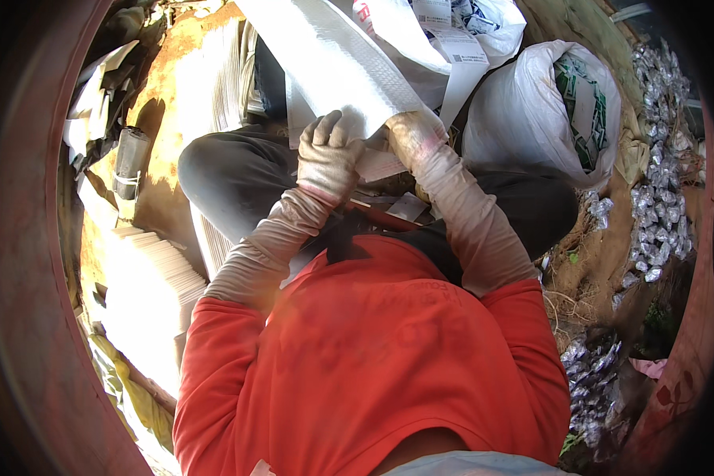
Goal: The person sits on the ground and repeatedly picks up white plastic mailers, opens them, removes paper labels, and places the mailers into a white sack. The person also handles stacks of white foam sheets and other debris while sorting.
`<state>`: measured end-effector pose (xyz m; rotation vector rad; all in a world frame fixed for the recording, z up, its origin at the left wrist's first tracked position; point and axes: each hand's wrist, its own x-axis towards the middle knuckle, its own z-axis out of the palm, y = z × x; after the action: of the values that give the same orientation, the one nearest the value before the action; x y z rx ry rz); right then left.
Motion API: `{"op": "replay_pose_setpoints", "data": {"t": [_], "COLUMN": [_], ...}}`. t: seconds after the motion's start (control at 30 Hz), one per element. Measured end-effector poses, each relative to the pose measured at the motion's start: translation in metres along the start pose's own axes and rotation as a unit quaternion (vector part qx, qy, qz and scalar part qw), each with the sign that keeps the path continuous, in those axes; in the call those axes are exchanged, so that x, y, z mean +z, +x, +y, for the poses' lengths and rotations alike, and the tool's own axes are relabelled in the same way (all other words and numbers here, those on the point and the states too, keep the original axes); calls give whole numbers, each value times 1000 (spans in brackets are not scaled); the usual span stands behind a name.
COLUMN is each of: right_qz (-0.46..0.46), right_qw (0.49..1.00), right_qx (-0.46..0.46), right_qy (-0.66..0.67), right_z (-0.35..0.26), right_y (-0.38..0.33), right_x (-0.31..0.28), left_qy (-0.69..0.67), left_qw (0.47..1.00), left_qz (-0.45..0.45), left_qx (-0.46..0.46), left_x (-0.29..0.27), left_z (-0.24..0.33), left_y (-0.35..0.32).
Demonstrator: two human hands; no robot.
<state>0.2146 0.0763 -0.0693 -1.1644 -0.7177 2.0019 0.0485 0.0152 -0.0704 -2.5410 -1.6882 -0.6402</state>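
A long white textured plastic sheet or sack [337, 59] stretches from the top of the view down to my two gloved hands, above my crossed legs. My left hand [329, 155] is closed, with its fingers curled over the lower edge of this white plastic. Against the right corner of the same edge is my right hand [415, 141]; its fingers are hidden, so their grip does not show. A pale flat piece [379, 164] lies between the hands, partly covered. Below them, near my lap, are small paper-like pieces [407, 207].
An open white sack [508, 107] holding green-and-white packets [587, 111] leans at right. Another white bag with printed papers [460, 47] stands behind. Stacked pale sheets [147, 278] and a dark roll [131, 159] lie left. Shiny silvery bundles [657, 182] line the right.
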Motion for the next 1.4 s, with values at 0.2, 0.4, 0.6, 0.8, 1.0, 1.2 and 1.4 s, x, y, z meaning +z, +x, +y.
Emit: {"op": "replay_pose_setpoints", "data": {"t": [0.2, 0.4, 0.6, 0.8, 1.0, 1.2, 1.4], "right_qz": [-117, -141, -25, 1, -180, -164, 73], "right_qw": [842, 678, 595, 611, 621, 720, 746], "right_qx": [-239, -447, 87, -498, -529, -300, -145], "right_qy": [-469, -567, -799, -615, -550, -604, -646], "right_z": [4, -23, -84, -70, -90, -76, -19], "right_y": [-49, -57, -92, 7, 48, 59, 76], "right_x": [-4, 16, -50, -9, 48, 41, 34], "left_qy": [-142, -211, -216, -202, -391, -594, -591], "left_qw": [976, 959, 949, 960, 905, 628, 441], "left_qz": [137, 159, 224, 195, 139, 282, 250], "left_qx": [-97, -104, -45, -20, -97, -417, -627], "left_x": [18, 4, -45, -66, -58, -28, 73], "left_z": [4, 5, -32, -45, -51, -49, -63], "left_y": [1, 7, -6, -12, -30, -46, -35]}}
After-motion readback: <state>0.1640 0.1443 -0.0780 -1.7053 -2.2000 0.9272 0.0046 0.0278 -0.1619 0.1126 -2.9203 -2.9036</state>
